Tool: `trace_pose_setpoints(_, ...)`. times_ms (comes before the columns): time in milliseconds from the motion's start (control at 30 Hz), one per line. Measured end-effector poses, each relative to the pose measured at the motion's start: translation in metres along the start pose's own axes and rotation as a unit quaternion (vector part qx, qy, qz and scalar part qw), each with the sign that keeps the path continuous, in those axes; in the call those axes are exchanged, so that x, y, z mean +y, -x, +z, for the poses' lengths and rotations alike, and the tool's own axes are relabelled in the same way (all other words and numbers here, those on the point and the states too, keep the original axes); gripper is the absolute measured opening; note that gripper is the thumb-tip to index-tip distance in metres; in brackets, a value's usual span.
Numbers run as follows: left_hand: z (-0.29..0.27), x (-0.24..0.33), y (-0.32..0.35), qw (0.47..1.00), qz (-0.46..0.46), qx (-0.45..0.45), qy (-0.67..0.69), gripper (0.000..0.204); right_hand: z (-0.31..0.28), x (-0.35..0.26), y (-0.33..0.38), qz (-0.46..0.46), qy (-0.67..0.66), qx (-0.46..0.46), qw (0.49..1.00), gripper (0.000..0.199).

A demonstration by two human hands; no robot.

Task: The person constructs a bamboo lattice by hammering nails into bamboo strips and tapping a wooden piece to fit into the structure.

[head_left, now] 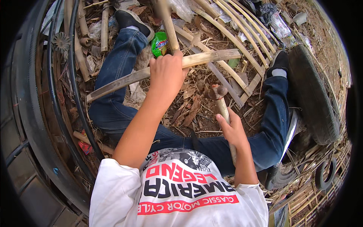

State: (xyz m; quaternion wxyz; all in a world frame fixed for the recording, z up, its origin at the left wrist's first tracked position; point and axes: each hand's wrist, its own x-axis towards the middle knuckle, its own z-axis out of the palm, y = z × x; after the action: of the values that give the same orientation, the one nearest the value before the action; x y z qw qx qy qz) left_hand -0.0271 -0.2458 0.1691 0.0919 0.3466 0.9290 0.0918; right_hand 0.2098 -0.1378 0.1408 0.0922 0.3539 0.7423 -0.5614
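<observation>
Between the person's spread legs, dry leaves [189, 108] and bamboo strips [234, 34] litter the ground, with a tyre [314, 94] beside the right knee and a green wrapper [160, 42] ahead. Left hand [166, 72] is wrapped tight around a long, pale bamboo slat [124, 80] lying crosswise. Right hand [232, 130] is clenched on a wooden-handled tool [222, 104], its head near the slat.
</observation>
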Motion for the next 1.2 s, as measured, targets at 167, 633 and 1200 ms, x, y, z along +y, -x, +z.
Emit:
trace_pose_setpoints(167,-0.016,0.024,0.014,0.980,0.098,0.151,0.080,0.032,0.015,0.022,-0.019,-0.009,0.110,-0.018,0.994,0.041)
trace_pose_setpoints(633,-0.044,0.046,0.026,0.895,0.238,0.336,0.170,0.034,0.065,0.048,-0.062,-0.141,0.330,-0.023,0.933,0.046)
trace_pose_setpoints(1200,-0.049,0.049,0.017,0.873,0.293,0.347,0.179,0.033,-0.049,-0.089,0.060,-0.392,-0.420,0.109,0.811,0.064)
